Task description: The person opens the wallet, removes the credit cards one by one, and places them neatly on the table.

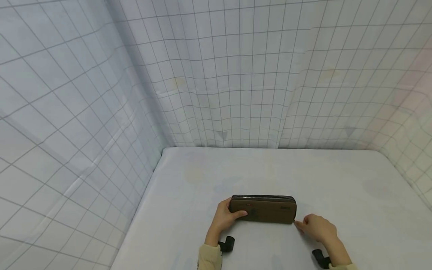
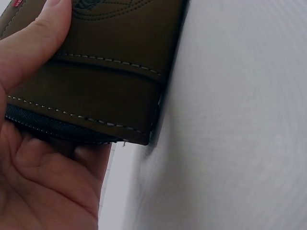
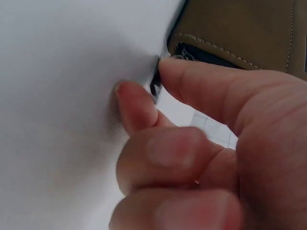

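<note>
Nearest, two pale yellow sleeves [image 1: 210,257] come in at the bottom, with a small black fitting [image 1: 227,244] at each wrist. Beyond them the hands are well apart, one at either end of a brown wallet [image 1: 264,210]. The left hand [image 1: 225,215] grips the wallet's left end, thumb flat on the front face, the other fingers behind. The right hand [image 1: 317,227] has its fingers curled at the lower right corner, thumb and forefinger pinching the dark zip pull [image 3: 154,86].

The wallet is upright, long side down, its zip [image 1: 263,197] along the top; whether its lower side touches the white tabletop [image 1: 189,176] is hard to tell. It sits between the left and right edges, well short of the far edge. Pale stitching [image 2: 110,62] crosses its face beside a dark pressed design [image 2: 103,15].

Past the tabletop's far edge and corners hangs white cloth [image 1: 216,93] with a grid of dark lines.
</note>
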Motion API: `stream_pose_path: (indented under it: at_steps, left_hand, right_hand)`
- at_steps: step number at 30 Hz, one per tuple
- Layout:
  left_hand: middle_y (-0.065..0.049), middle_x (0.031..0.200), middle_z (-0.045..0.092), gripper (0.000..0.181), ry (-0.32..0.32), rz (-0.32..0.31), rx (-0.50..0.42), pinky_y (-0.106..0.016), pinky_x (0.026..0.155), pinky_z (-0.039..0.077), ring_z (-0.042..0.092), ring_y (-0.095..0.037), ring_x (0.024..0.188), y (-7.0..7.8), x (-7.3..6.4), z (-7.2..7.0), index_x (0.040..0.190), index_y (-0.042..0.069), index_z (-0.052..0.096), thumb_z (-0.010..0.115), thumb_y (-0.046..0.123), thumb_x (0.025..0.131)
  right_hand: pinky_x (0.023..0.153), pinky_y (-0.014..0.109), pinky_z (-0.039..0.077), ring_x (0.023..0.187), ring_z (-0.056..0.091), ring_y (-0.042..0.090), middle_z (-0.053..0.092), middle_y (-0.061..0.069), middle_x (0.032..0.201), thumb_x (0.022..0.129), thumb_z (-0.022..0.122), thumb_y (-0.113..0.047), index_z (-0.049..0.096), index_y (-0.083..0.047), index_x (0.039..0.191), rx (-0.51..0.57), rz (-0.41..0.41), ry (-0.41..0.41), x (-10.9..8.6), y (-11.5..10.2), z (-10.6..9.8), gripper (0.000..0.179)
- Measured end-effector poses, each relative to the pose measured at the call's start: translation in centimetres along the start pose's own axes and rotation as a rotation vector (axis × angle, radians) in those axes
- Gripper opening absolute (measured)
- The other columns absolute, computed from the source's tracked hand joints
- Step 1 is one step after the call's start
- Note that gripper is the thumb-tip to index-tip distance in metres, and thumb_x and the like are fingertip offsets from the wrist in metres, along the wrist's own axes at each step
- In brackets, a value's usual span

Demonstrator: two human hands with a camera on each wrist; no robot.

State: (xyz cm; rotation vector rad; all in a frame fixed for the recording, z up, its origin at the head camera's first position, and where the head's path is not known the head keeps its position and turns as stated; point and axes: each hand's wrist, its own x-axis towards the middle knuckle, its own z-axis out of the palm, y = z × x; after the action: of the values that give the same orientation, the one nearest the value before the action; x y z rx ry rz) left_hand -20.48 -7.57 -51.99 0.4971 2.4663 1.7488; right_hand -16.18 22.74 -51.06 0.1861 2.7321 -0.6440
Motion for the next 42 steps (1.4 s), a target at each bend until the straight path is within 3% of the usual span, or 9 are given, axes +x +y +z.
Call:
stream_pose_path:
  at_steps: [6, 9, 13, 16, 21, 26, 32, 36, 42]
  left_hand:
    - [-0.003, 0.095, 0.068, 0.035, -0.001, 0.011, 0.032, -0.025, 0.073, 0.049, 0.060, -0.007, 0.080, 0.7, -0.2, -0.2, 0.108, 0.008, 0.064, 0.075, 0.021, 0.078]
    - [-0.002, 0.096, 0.067, 0.036, -0.002, 0.004, 0.044, -0.026, 0.075, 0.049, 0.060, -0.007, 0.082, 0.7, -0.2, -0.2, 0.110, 0.009, 0.064, 0.074, 0.023, 0.078]
    - [-0.001, 0.098, 0.067, 0.037, -0.005, -0.005, 0.049, -0.026, 0.077, 0.049, 0.060, -0.007, 0.084, 0.6, -0.2, -0.2, 0.110, 0.009, 0.064, 0.074, 0.024, 0.078]
    - [-0.002, 0.098, 0.067, 0.036, -0.003, -0.002, 0.048, -0.026, 0.076, 0.049, 0.060, -0.008, 0.084, 0.7, -0.3, -0.3, 0.110, 0.008, 0.064, 0.074, 0.023, 0.079]
    - [-0.002, 0.099, 0.067, 0.035, -0.007, -0.001, 0.031, -0.026, 0.077, 0.049, 0.060, -0.008, 0.085, 0.8, -0.5, -0.2, 0.110, 0.009, 0.064, 0.074, 0.020, 0.079]
    - [-0.003, 0.098, 0.067, 0.036, 0.002, 0.005, 0.007, -0.026, 0.074, 0.049, 0.060, -0.009, 0.084, -0.2, -0.2, 0.2, 0.110, 0.009, 0.064, 0.075, 0.019, 0.078]
    - [0.002, 0.099, 0.067, 0.039, 0.006, -0.011, 0.008, -0.025, 0.076, 0.048, 0.060, -0.008, 0.085, -2.7, 0.6, 0.7, 0.110, 0.016, 0.063, 0.075, 0.029, 0.076]
    - [0.005, 0.099, 0.066, 0.042, 0.002, -0.023, 0.017, -0.026, 0.078, 0.047, 0.059, -0.008, 0.086, -2.9, 0.5, 0.6, 0.111, 0.019, 0.063, 0.076, 0.036, 0.075]
    - [0.008, 0.113, 0.062, 0.060, -0.014, -0.044, 0.091, -0.036, 0.092, 0.045, 0.057, -0.013, 0.106, -2.9, 0.3, 0.5, 0.125, 0.023, 0.055, 0.073, 0.048, 0.073]
  right_hand:
    - [0.047, 0.027, 0.035, 0.054, 0.047, 0.015, 0.050, -0.001, 0.059, 0.086, 0.060, -0.039, 0.060, -0.009, 0.069, -0.031, 0.004, 0.046, -0.1, -0.1, -0.4, 0.035]
    - [0.045, 0.027, 0.031, 0.052, 0.043, 0.014, 0.047, -0.003, 0.056, 0.086, 0.060, -0.040, 0.056, -0.013, 0.066, -0.026, -0.024, 0.114, -0.2, -0.1, -0.7, 0.034]
    - [0.043, 0.026, 0.029, 0.051, 0.042, 0.014, 0.049, -0.004, 0.058, 0.089, 0.057, -0.041, 0.058, -0.015, 0.072, 0.055, -0.103, 0.289, -0.1, -0.5, -1.4, 0.031]
    - [0.046, 0.026, 0.033, 0.057, 0.048, 0.013, 0.057, -0.003, 0.068, 0.090, 0.056, -0.043, 0.063, -0.015, 0.082, 0.146, -0.202, 0.456, 0.2, -1.0, -1.7, 0.030]
    - [0.054, 0.026, 0.044, 0.074, 0.055, 0.009, 0.061, -0.003, 0.084, 0.088, 0.064, -0.028, 0.063, -0.016, 0.086, 0.335, -0.392, 0.641, 0.9, -1.8, -0.9, 0.012]
    - [0.064, 0.021, 0.045, 0.080, 0.053, 0.002, 0.060, -0.005, 0.089, 0.087, 0.065, -0.024, 0.062, -0.016, 0.088, 0.488, -0.457, 0.588, 1.4, -2.6, -0.3, 0.008]
    - [0.074, 0.022, 0.045, 0.083, 0.054, 0.006, 0.063, -0.002, 0.094, 0.089, 0.059, -0.039, 0.063, -0.013, 0.096, 0.592, -0.336, 0.403, 1.4, -2.7, -0.2, 0.026]
    - [0.077, 0.024, 0.046, 0.089, 0.055, 0.008, 0.062, 0.000, 0.101, 0.089, 0.056, -0.045, 0.063, -0.014, 0.105, 0.624, -0.280, 0.320, 1.4, -2.4, 0.1, 0.035]
    - [0.076, 0.025, 0.048, 0.094, 0.055, 0.009, 0.059, 0.001, 0.112, 0.090, 0.057, -0.041, 0.060, -0.016, 0.113, 0.641, -0.303, 0.295, 1.3, -1.7, 0.6, 0.034]
